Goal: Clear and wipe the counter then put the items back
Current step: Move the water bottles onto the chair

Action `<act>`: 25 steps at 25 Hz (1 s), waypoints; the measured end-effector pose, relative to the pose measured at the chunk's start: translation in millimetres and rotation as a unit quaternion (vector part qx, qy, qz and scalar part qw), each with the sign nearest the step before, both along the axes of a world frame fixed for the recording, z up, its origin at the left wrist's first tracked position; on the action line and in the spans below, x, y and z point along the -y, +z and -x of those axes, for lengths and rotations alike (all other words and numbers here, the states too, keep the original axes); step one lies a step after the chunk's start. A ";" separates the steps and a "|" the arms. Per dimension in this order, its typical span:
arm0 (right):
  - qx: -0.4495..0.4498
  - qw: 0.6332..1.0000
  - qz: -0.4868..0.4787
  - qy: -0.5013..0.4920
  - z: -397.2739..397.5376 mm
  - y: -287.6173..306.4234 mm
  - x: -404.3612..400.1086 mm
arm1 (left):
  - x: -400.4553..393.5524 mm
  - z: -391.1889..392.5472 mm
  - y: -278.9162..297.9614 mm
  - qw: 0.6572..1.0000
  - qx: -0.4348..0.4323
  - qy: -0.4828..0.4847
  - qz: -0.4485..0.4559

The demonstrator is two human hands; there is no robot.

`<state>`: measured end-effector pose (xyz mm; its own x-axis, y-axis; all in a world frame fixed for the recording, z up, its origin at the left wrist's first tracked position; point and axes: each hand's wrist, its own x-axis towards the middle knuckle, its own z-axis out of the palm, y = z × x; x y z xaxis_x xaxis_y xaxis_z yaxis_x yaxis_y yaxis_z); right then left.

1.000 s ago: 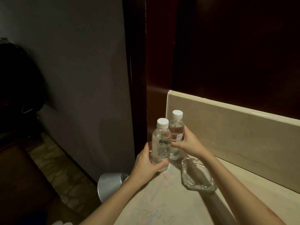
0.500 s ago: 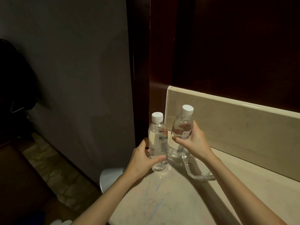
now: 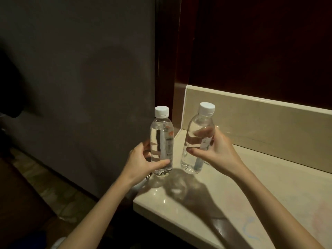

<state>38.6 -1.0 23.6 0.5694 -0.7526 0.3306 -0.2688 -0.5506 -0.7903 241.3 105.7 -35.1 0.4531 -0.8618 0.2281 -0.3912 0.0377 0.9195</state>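
Left hand (image 3: 142, 163) curled round the lower half of the left bottle (image 3: 161, 141), thumb laid across the front near the base, fingers wrapped behind and seen blurred through the clear plastic. Bottle upright, white cap on, label strip facing right, base lifted off the counter (image 3: 269, 186) and hanging over its left end, above the edge. Right hand (image 3: 221, 155) curled round the middle of the right bottle (image 3: 197, 139), thumb pressed across the front, fingers round the back and visible through the water. Tilted a little to the right at the top, white cap on, narrow label down the right side, base raised clear of the stone above the back left corner. Bottles side by side, apart, not touching. Below them, their shadows and bright glints thrown on the pale polished top. Faint blue scribble marks on the stone near the front right. Behind, a low beige backsplash (image 3: 269, 119) along the rear, then dark red-brown wood panelling (image 3: 251, 42). To the left, a grey wall (image 3: 80, 69) and a dark tiled floor (image 3: 45, 186) below. Just under the left wrist, a bit of a pale rounded object, mostly hidden, impossible to identify. Both forearms bare, reaching in from the bottom.
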 end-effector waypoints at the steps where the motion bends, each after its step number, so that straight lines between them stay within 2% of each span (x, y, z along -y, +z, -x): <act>1: 0.000 1.000 -0.005 0.007 -1.5 -0.3 -11.1 | -12.8 -0.9 -0.2 1.000 0.004 -0.001 -0.003; 14: -0.033 0.995 -0.003 0.090 -45.7 -46.6 -174.6 | -205.8 -23.4 -41.2 0.989 0.049 0.122 -0.064; 19: -0.044 0.992 -0.010 0.115 -106.5 -65.5 -227.5 | -266.3 -76.5 -55.9 0.987 0.042 0.140 -0.068; 25: -0.036 0.995 -0.034 0.082 -204.9 -102.4 -300.1 | -326.1 -190.0 -88.8 0.986 0.040 0.111 -0.114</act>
<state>243.5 299.1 -78.8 0.7062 -0.6675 0.2362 -0.2374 -0.5375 -0.8092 431.3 431.8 -123.9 0.6248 -0.7766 0.0813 -0.4374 -0.2619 0.8603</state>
